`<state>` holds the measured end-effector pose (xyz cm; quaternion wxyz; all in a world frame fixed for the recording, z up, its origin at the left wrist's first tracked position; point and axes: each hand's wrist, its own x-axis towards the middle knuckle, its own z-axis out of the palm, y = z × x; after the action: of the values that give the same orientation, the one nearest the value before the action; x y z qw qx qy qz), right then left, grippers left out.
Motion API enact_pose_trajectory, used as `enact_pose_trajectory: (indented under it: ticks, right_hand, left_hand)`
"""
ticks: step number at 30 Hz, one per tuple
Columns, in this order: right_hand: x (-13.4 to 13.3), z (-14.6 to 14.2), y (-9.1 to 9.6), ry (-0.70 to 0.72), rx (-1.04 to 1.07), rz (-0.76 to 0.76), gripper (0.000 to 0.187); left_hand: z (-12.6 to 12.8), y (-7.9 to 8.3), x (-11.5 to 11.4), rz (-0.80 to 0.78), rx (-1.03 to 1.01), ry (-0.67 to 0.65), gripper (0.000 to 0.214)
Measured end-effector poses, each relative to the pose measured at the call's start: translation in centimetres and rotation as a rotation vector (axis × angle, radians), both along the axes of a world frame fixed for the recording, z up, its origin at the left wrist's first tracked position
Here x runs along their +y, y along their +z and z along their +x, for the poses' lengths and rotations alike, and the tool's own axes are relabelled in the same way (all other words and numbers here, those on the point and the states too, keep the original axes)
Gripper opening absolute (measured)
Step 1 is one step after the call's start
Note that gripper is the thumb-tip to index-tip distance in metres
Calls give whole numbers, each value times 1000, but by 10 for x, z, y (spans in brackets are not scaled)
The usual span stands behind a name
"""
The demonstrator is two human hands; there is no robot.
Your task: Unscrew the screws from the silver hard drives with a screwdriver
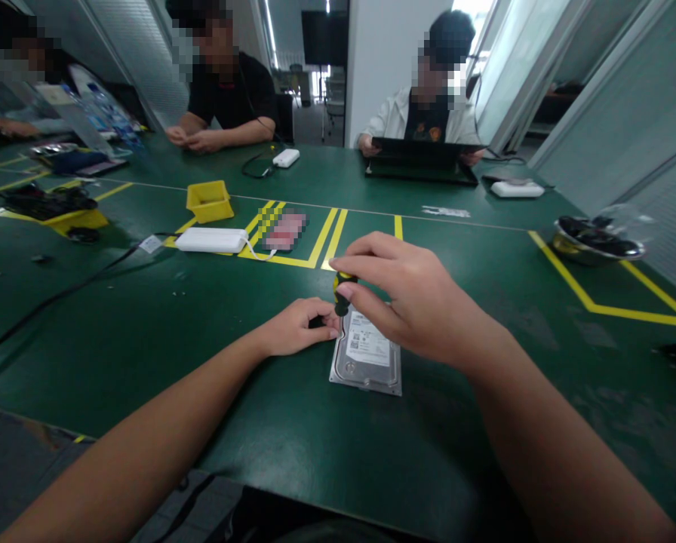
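Note:
A silver hard disk drive [366,359] with a white label lies flat on the green table [202,354] in front of me. My right hand [411,298] pinches the yellow and black handle of a small screwdriver [342,290] that stands upright over the drive's far left corner. My left hand [298,326] rests curled on the table against the drive's left edge, its fingertips closed beside the screwdriver's shaft; something small and dark shows under the fingers, I cannot make out what.
A white power bank [210,240] with a cable, a yellow bin [209,200] and yellow tape lines lie beyond. A metal bowl [595,240] sits far right. Black cables cross the left. Three people sit at the far side, one at a laptop [420,160].

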<state>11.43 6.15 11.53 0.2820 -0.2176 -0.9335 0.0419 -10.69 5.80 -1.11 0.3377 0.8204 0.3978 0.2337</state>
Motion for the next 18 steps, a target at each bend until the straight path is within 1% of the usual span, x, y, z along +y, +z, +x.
enact_pose_trajectory:
  ticks: [3,7,9,12,15,18]
  right_hand:
    - [0,0,-1,38,34,-13,23]
    - [3,0,-3,65,120,-23,20]
    - [5,0,-6,72,160,-11,18]
    - [8,-1,-8,74,145,32,11]
    - [9,-1,-9,66,126,59,19]
    - [9,1,-8,107,135,30,20]
  left_hand:
    - [0,1,0,20,-2,7,13]
    - [1,2,0,-1,-18,-6,12]
    - [1,3,0,-3,-21,-11,11]
    - [2,5,0,0,-34,-9,9]
    - [2,4,0,-12,-52,-11,9]
    - [1,2,0,-25,-44,-4,13]
